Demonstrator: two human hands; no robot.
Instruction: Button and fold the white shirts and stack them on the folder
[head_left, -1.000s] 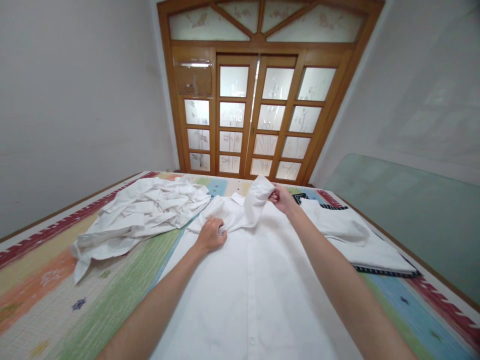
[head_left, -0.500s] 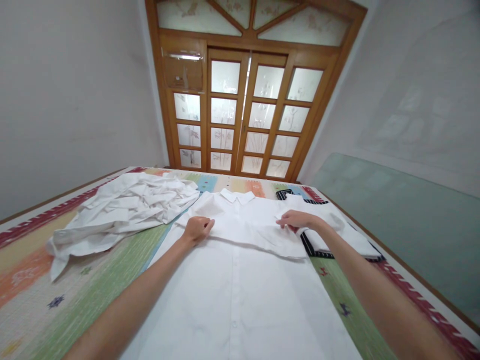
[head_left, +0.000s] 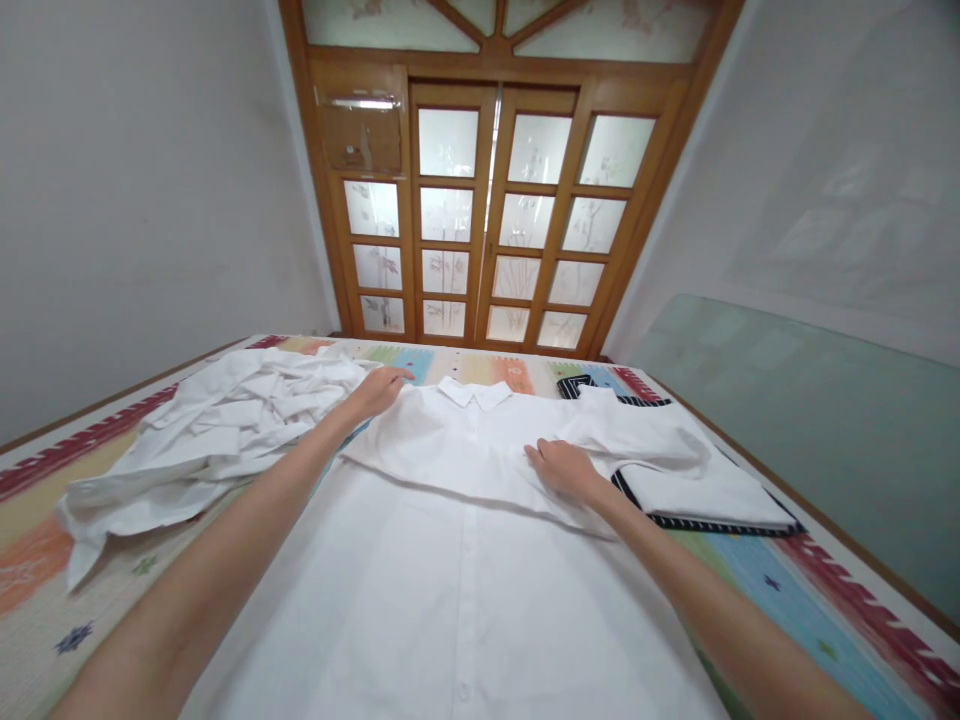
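Note:
A white button-up shirt [head_left: 420,580] lies spread out in front of me, its collar [head_left: 474,394] at the far end. One layer of its fabric crosses the chest in a wide band with a loose lower edge. My left hand [head_left: 384,388] is at the left shoulder edge, its fingers closed on the cloth there. Lower down on the right, my right hand [head_left: 564,468] has its fingers bent into the band, and small creases run from the fingertips. The right sleeve [head_left: 652,440] stretches out beyond that hand.
To the left lies a crumpled heap of white cloth [head_left: 240,410]. Folded white garments [head_left: 720,490] with black striped cloth [head_left: 739,524] stand at the right. Beneath everything is a patterned multicoloured cover [head_left: 112,600]. A pale green panel [head_left: 810,420] leans along the right wall.
My left hand has moved up and away from the band to the shoulder edge. My right hand has shifted left and slightly down over the shirt. The view has shifted slightly.

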